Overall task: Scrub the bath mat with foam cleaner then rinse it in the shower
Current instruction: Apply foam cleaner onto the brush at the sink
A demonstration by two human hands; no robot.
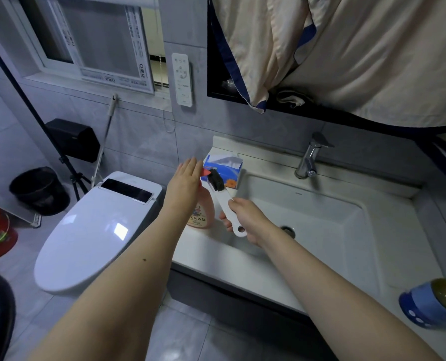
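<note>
My right hand (245,217) grips the white handle of the scrub brush (223,196), fingers wrapped round it, dark bristle head up and tilted toward the spray bottle (202,209). My left hand (184,178) reaches over the bottle's top, fingers straight and relaxed, holding nothing; I can't tell if it touches the red trigger (206,172). The bottle stands on the counter (203,246) at the left edge of the sink (320,225), just in front of the tissue box (229,169). No bath mat in view, so I can't place it.

Step in hand, I judge: picking up the cleaner. To do it well: close round the neck under the trigger, not on the trigger, lift straight up. Keep the brush head off the bottle. The toilet (99,230) sits near on the left, so watch the swing.
</note>
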